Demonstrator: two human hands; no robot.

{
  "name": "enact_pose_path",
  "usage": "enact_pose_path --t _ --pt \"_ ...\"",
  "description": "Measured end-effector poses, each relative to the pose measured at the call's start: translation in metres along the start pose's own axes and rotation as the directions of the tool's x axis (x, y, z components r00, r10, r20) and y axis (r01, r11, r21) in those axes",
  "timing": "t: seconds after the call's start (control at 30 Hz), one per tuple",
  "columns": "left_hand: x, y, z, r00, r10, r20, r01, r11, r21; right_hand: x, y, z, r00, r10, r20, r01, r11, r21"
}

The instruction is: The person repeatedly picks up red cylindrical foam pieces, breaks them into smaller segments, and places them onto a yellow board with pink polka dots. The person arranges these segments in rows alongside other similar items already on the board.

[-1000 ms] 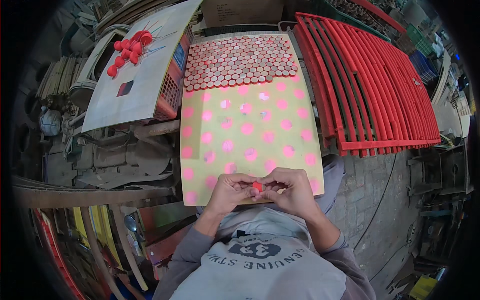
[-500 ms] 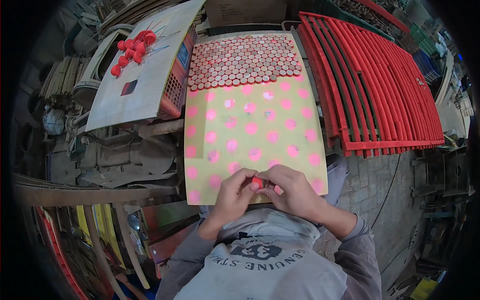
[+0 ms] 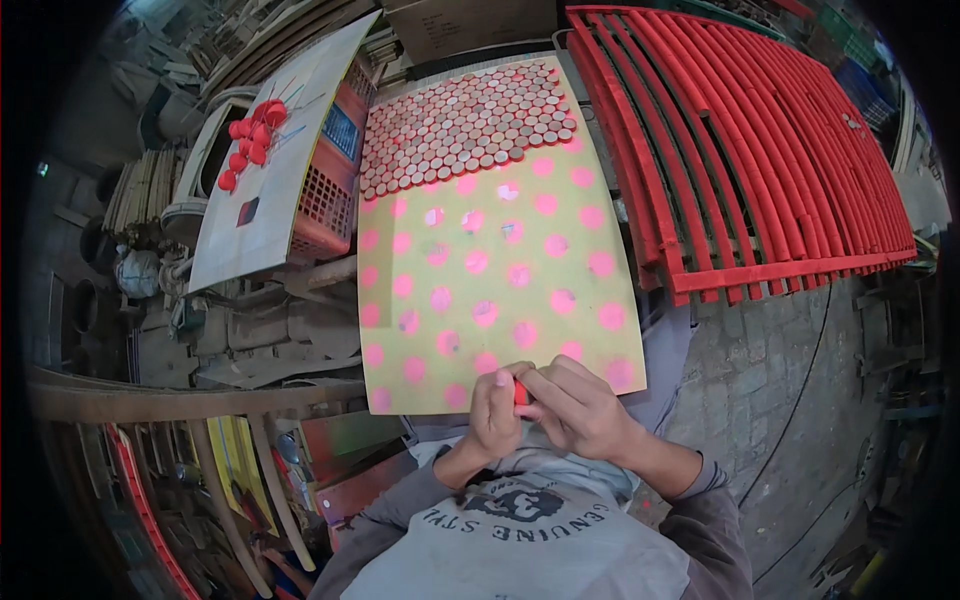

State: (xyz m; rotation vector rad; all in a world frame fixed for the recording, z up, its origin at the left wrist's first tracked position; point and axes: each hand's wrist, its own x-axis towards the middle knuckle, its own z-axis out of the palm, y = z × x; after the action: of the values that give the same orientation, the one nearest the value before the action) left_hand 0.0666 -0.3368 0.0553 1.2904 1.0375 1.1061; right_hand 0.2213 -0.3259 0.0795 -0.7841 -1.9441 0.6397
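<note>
Above the near edge of a pale yellow board with pink dots [image 3: 470, 330], my two hands meet around a small red round piece [image 3: 521, 393]. My left hand [image 3: 493, 418] is closed, its thumb and fingers pinching the piece from the left. From the right, my right hand [image 3: 583, 408] grips it too, fingers curled and pressed together. Most of the piece is hidden by my fingers. Across the far part of the board lie many small round discs [image 3: 470, 125] with pale tops and red edges, packed side by side.
On a white board [image 3: 260, 180] at the left lies a cluster of red rounded pieces [image 3: 257, 135] with thin sticks. Under it stands a pink plastic basket [image 3: 325, 210]. A rack of red slats [image 3: 770, 170] fills the right side. A wooden rail [image 3: 200, 400] crosses the left.
Both hands have come slightly nearer my body, with the red piece still between them. The piece now shows edge-on rather than its face. The whole view has shifted and tilted a little.
</note>
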Motion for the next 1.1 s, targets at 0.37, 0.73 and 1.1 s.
enact_pose_path --t 0.37,0.73,1.1 --pt "0.013 -0.002 -0.026 0.88 -0.458 0.128 0.475 0.863 -0.175 0.009 0.009 0.002 0.997 0.066 0.05 -0.064 0.997 -0.048" --pt "0.025 -0.011 -0.056 0.942 -0.262 0.208 0.307 0.924 -0.229 0.065 0.026 0.021 0.974 0.215 0.068 -0.21 0.975 -0.077" --pt "-0.011 0.018 -0.079 0.941 -0.203 0.271 0.207 0.978 0.012 0.185 0.2 0.016 0.772 0.466 -0.432 -0.635 0.593 -0.496"
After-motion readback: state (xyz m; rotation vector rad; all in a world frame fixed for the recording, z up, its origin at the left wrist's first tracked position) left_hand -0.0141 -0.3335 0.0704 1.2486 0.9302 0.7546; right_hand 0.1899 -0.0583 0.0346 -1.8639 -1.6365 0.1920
